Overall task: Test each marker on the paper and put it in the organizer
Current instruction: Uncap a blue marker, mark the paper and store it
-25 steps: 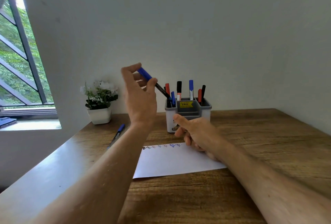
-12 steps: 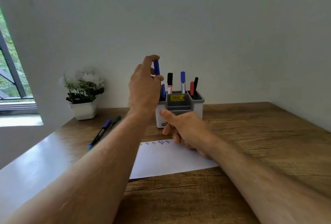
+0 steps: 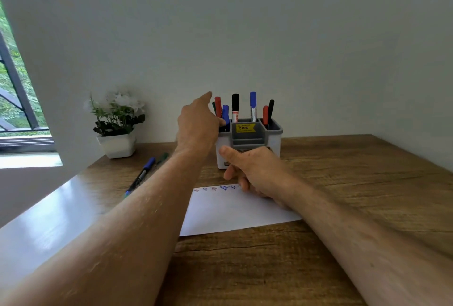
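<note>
The organizer (image 3: 248,142) is taken as the landmark. Left of it and nearer the viewer, two markers lie loose on the desk (image 3: 367,183): a blue marker (image 3: 143,173) and, just beyond it, a green marker (image 3: 162,158), partly hidden by the left forearm. Their long axes run diagonally, from near-left up toward the organizer's left side. These appear to be what is left to test.

The left hand (image 3: 198,127) is raised at the organizer's left compartment, index finger extended upward, the other fingers relaxed beside the blue-capped marker (image 3: 225,116) standing there; nothing is seen to be gripped. The right hand (image 3: 255,171) rests in front of the organizer, on the far edge of the paper (image 3: 235,210), fingers loosely curled, nothing visibly held. The hands are apart.

The loose markers lie on the left hand's side, so it is judged the nearer; a reach back and leftward from the organizer would be called for.

The paper, with a row of small test marks along its far edge, lies directly before the organizer. The desk is wood-grained. A potted plant (image 3: 116,124) stands well left of the organizer by the wall, with a window (image 3: 14,100) further left.
</note>
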{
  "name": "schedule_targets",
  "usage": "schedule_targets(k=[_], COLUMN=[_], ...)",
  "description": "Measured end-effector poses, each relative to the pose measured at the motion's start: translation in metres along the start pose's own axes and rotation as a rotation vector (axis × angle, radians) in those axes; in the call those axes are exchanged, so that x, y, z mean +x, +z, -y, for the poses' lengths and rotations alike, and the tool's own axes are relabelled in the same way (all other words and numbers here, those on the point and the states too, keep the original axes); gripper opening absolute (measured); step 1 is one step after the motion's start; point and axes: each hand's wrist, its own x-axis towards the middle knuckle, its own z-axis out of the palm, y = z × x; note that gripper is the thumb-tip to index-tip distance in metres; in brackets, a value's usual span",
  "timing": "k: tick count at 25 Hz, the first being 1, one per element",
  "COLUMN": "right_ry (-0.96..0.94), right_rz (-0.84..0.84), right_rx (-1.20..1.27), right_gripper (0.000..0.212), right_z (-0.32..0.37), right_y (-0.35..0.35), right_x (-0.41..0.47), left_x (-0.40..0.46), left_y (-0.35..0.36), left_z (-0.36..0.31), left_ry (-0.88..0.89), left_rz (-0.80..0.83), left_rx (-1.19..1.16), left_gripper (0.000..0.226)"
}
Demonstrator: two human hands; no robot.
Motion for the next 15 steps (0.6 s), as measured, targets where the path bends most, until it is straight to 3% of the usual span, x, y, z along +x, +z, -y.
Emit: schedule_targets(k=[10,15], right_ry=[-0.041,-0.032], right_rz=[0.001,0.009], right_rx=[-0.017,-0.007], right_gripper=[0.051,0.053], right_z=[-0.001,-0.001], right_y=[0.0,0.0], right_x=[-0.004,-0.004], left_x=[-0.008,-0.016], left_y=[-0.042,-0.079], left_z=[0.002,0.021], left_ry=[-0.098,-0.255], left_rz=[-0.092,0.022], left_rx=[-0.06,0.102], left_gripper=[0.044,0.045])
